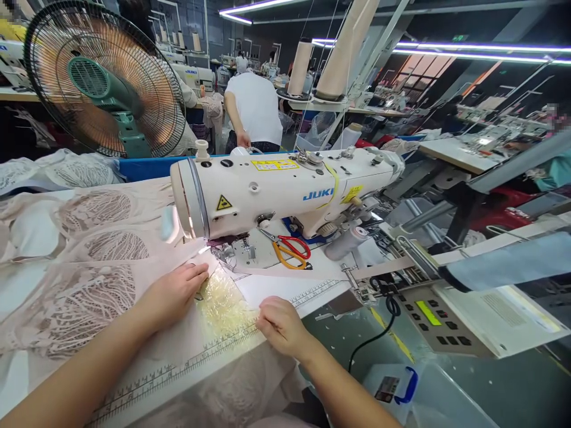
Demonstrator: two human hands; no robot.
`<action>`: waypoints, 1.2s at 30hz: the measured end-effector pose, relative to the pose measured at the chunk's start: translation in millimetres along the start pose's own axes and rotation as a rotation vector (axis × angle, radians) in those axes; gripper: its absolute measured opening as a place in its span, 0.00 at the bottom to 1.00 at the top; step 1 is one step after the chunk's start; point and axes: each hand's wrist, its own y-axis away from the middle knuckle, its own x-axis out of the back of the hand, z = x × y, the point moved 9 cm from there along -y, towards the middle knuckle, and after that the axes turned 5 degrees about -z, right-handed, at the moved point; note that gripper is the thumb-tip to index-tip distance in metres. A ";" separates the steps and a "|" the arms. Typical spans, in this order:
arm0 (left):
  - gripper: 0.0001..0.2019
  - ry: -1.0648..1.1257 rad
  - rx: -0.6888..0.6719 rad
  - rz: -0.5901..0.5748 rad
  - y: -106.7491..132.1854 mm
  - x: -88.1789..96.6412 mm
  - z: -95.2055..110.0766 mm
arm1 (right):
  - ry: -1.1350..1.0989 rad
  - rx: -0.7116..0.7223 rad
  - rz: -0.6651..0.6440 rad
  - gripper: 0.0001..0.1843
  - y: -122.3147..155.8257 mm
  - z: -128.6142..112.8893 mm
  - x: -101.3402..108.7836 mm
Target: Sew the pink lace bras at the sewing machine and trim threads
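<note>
My left hand (178,294) lies on sheer pale pink fabric (173,342), its fingers stretched out toward the needle end of a white sewing machine (250,190). My right hand (283,327) is closed in a pinch near the table's front edge; what lies between its fingertips is hidden. Between both hands is a shiny, crinkled yellowish clear patch (223,303) on the tabletop. A narrow pale elastic band (383,267) runs from the right toward the needle area. Lace-patterned pieces of the fabric (102,285) spread over the table to my left.
Red- and orange-handled scissors (292,249) lie on the machine bed beside a grey thread spool (345,242). Printed ruler tape (178,371) follows the front edge. A control box (432,315) hangs at right, above a clear plastic bin (437,398). Behind stand a fan (102,83) and a bending person (254,107).
</note>
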 end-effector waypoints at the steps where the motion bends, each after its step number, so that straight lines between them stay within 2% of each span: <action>1: 0.23 0.003 0.004 -0.001 0.1 0.2 -0.5 | -0.003 0.001 0.001 0.24 0.2 0.0 -0.1; 13: 0.24 0.035 0.041 -0.036 0.0 2.6 -0.9 | -0.044 -0.002 -0.001 0.25 1.1 0.1 -0.5; 21: 0.23 0.012 -0.004 0.014 1.0 6.3 2.4 | -0.050 0.006 0.002 0.25 2.1 1.0 -2.4; 36: 0.22 -0.020 0.009 -0.003 0.1 1.4 -3.8 | -0.003 -0.018 -0.015 0.25 0.4 0.0 -1.4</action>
